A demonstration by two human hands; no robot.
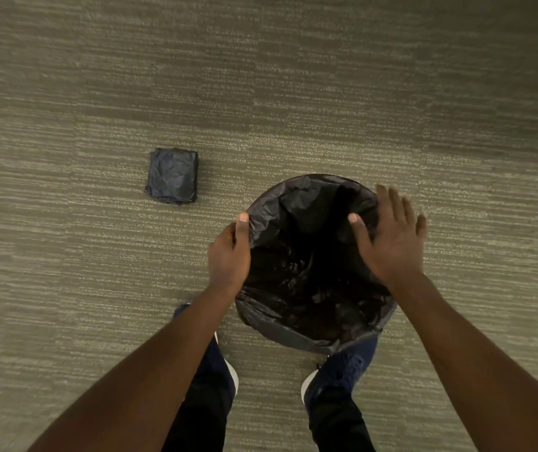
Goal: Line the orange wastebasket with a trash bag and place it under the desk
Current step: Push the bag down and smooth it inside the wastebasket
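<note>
The wastebasket stands on the carpet right in front of my feet, seen from above. A black trash bag (pixel 306 282) fills its inside and is folded over the round rim, so the orange wall is hidden. My left hand (pixel 230 252) grips the bag at the left rim, thumb on top. Over the right rim lies my right hand (pixel 391 236), flat with fingers spread, pressing on the bag's edge.
A folded pack of black trash bags (pixel 172 176) lies on the carpet to the upper left of the basket. My two dark blue shoes (pixel 342 367) stand just below the basket. Grey-beige carpet (pixel 293 93) stretches all around. No desk is in view.
</note>
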